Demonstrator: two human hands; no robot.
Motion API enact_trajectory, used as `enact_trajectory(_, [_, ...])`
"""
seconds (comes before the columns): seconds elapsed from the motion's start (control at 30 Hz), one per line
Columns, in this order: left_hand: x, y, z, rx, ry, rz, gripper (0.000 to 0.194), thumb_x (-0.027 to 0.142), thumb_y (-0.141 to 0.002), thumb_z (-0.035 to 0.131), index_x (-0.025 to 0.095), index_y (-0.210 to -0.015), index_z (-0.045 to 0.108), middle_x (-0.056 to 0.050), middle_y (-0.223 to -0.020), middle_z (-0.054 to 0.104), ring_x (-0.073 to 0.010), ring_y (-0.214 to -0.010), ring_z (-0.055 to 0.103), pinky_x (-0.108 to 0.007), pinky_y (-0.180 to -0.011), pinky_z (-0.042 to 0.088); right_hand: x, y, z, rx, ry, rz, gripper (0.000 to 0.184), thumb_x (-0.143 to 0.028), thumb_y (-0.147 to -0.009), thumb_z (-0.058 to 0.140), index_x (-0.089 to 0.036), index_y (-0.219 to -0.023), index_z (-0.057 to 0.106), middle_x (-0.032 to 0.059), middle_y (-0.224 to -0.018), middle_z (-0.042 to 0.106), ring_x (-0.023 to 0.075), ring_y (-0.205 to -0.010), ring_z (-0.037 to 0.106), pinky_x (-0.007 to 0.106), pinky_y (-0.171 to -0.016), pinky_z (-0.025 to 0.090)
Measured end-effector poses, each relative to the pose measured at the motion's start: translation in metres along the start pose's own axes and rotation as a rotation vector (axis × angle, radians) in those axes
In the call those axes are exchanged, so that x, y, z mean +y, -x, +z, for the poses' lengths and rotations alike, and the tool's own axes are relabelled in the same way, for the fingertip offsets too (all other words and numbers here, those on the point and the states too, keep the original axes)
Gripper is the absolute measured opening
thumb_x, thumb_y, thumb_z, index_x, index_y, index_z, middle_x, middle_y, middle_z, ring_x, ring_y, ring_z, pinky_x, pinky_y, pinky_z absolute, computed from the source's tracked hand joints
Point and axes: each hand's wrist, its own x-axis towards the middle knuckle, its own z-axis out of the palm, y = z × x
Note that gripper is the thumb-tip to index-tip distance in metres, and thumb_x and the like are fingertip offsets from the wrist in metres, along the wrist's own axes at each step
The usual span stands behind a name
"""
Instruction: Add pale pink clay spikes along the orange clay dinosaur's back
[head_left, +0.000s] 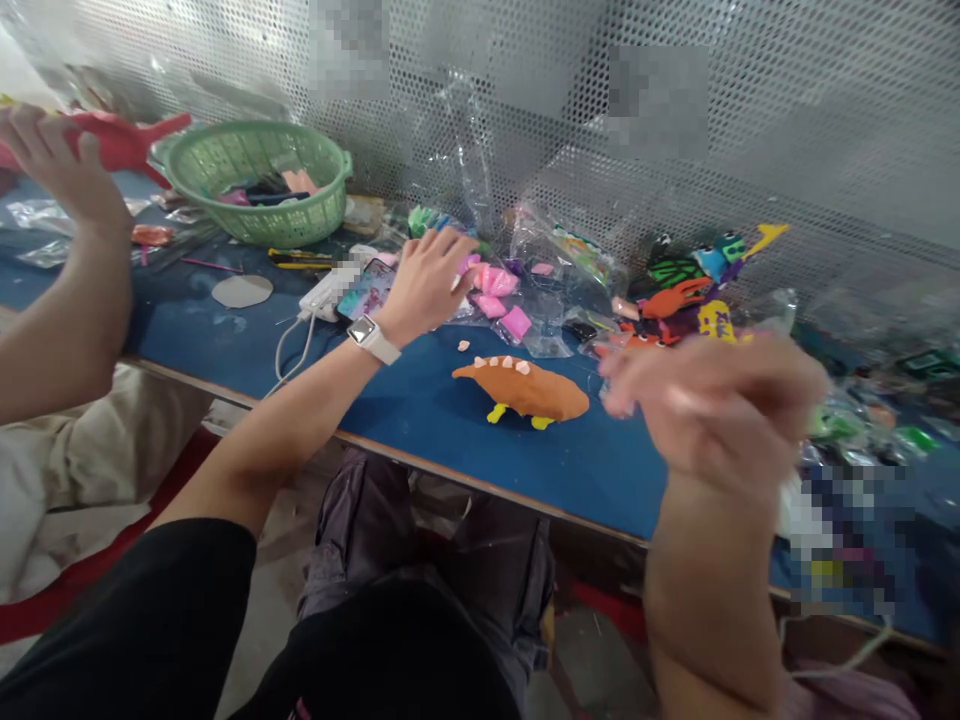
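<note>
An orange clay figure [536, 390] with pale pink bumps along its back and yellow feet rests on the blue table. My left hand [431, 280], with a white-strapped watch at the wrist, reaches over the phone [365, 290] beside pink clay packets [495, 285]. Its fingers are stretched out, and nothing shows in them. Right of the figure, my right hand [720, 400] is raised above the table and smeared by motion; whether it holds anything is unclear. A small pale pink piece [463, 346] lies just behind the figure's pointed end.
A co-worker's hand [64, 165] is at the left near a red shape [127, 140]. A green basket [259, 215] holds assorted pieces. Yellow cutter [300, 260], pale disc [242, 291] and white cable [289, 355] lie nearby. Colourful clay figures [675, 295] stand against the perforated metal wall [517, 90].
</note>
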Motion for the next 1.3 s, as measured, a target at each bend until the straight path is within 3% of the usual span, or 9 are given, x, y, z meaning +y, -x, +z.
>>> enact_trajectory(0.07, [0.018, 0.007, 0.009, 0.065, 0.092, 0.121, 0.036, 0.034, -0.114, 0.042, 0.023, -0.142, 0.063, -0.014, -0.136, 0.071, -0.0353, -0.138, 0.060, -0.059, -0.124, 0.042, 0.029, -0.018, 0.012, 0.025, 0.035, 0.055, 0.007, -0.042, -0.097, 0.085, -0.037, -0.101, 0.086, 0.0008, -0.083, 0.084, 0.0201, -0.072, 0.081, 0.040, -0.070, 0.069])
enact_trajectory(0.1, [0.025, 0.011, 0.013, 0.090, 0.123, 0.154, 0.036, 0.035, -0.116, 0.038, 0.023, -0.138, 0.064, -0.012, -0.130, 0.072, -0.0328, -0.134, 0.062, -0.057, -0.123, 0.043, 0.045, -0.025, 0.017, 0.030, 0.119, 0.092, 0.005, -0.038, -0.096, 0.087, -0.034, -0.100, 0.086, 0.0004, -0.085, 0.085, 0.0198, -0.076, 0.082, 0.039, -0.074, 0.069])
enact_trajectory(0.2, [0.034, 0.019, 0.019, 0.087, 0.172, 0.231, 0.034, 0.040, -0.116, 0.038, 0.023, -0.133, 0.063, -0.011, -0.124, 0.074, -0.0299, -0.128, 0.066, -0.053, -0.119, 0.046, 0.085, -0.030, 0.033, 0.060, 0.183, 0.093, 0.013, -0.044, -0.098, 0.084, -0.032, -0.103, 0.085, -0.0002, -0.094, 0.086, 0.0204, -0.081, 0.082, 0.040, -0.080, 0.069])
enact_trajectory(0.3, [0.035, 0.023, 0.022, 0.020, 0.227, 0.292, 0.032, 0.044, -0.112, 0.047, 0.024, -0.131, 0.063, -0.011, -0.122, 0.076, -0.0298, -0.123, 0.068, -0.052, -0.114, 0.050, 0.103, -0.017, 0.041, 0.107, 0.222, 0.076, 0.016, -0.047, -0.100, 0.082, -0.032, -0.107, 0.084, -0.0004, -0.098, 0.087, 0.0217, -0.086, 0.083, 0.041, -0.085, 0.070])
enact_trajectory(0.43, [0.037, 0.025, 0.023, -0.079, 0.363, 0.362, 0.033, 0.041, -0.109, 0.049, 0.025, -0.133, 0.064, -0.011, -0.127, 0.076, -0.0280, -0.123, 0.070, -0.052, -0.113, 0.054, 0.100, 0.002, 0.043, 0.126, 0.248, 0.058, 0.021, -0.046, -0.101, 0.082, -0.034, -0.118, 0.083, 0.0001, -0.107, 0.087, 0.0228, -0.093, 0.084, 0.042, -0.089, 0.069])
enact_trajectory(0.6, [0.038, 0.026, 0.028, -0.118, 0.356, 0.356, 0.034, 0.043, -0.112, 0.047, 0.028, -0.134, 0.070, -0.010, -0.128, 0.078, -0.0280, -0.128, 0.071, -0.055, -0.115, 0.055, 0.098, 0.004, 0.045, 0.066, 0.092, 0.140, 0.028, -0.055, -0.100, 0.081, -0.034, -0.119, 0.078, -0.0010, -0.101, 0.085, 0.0211, -0.089, 0.084, 0.040, -0.090, 0.070])
enact_trajectory(0.97, [0.025, 0.021, 0.041, 0.060, 0.328, 0.385, 0.046, 0.068, -0.110, 0.056, 0.030, -0.105, 0.081, -0.006, -0.113, 0.080, -0.0227, -0.110, 0.075, -0.047, -0.102, 0.062, 0.101, 0.003, 0.054, 0.050, -0.010, 0.214, 0.041, -0.069, -0.093, 0.083, -0.031, -0.100, 0.068, -0.0026, -0.090, 0.079, 0.0186, -0.082, 0.080, 0.037, -0.081, 0.068])
enact_trajectory(1.1, [0.023, 0.021, 0.041, 0.067, 0.305, 0.359, 0.047, 0.070, -0.108, 0.058, 0.030, -0.108, 0.083, -0.007, -0.112, 0.081, -0.0236, -0.110, 0.075, -0.047, -0.101, 0.062, 0.101, 0.003, 0.055, 0.051, -0.006, 0.212, 0.038, -0.067, -0.095, 0.082, -0.031, -0.102, 0.072, -0.0022, -0.090, 0.081, 0.0186, -0.083, 0.081, 0.038, -0.085, 0.068])
enact_trajectory(1.3, [0.017, 0.017, 0.045, 0.155, 0.336, 0.454, 0.036, 0.062, -0.107, 0.066, 0.032, -0.104, 0.085, -0.001, -0.102, 0.083, -0.0204, -0.101, 0.076, -0.046, -0.097, 0.059, 0.104, 0.006, 0.057, 0.076, -0.006, 0.205, 0.033, -0.062, -0.097, 0.083, -0.030, -0.106, 0.079, -0.0021, -0.093, 0.085, 0.0196, -0.085, 0.084, 0.039, -0.087, 0.070])
